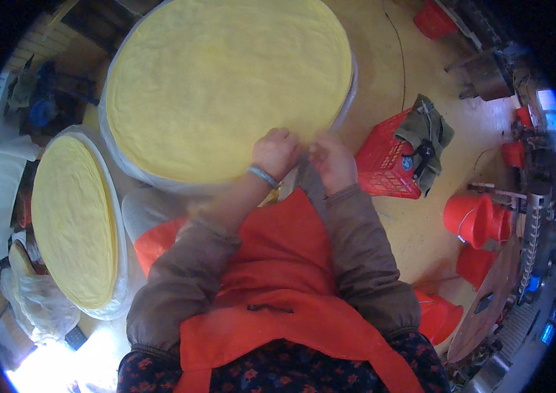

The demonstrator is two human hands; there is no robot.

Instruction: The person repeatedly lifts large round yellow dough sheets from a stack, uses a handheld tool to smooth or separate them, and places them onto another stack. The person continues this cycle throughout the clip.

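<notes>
Before me lies a large round stack of thin yellow sheets, with pale plastic sheeting around its rim. At the stack's near right edge is my left hand, fingers bent, a light band on its wrist. Close beside it, to the right, my right hand has its fingers curled at the same edge. The fingertips are blurred, so whether either hand pinches a sheet is unclear. A second round yellow stack, also on plastic, stands at the left.
A red plastic crate with a dark green cloth over it stands right of the large stack. Farther right are several red buckets and a round brown board. A cable runs along the floor.
</notes>
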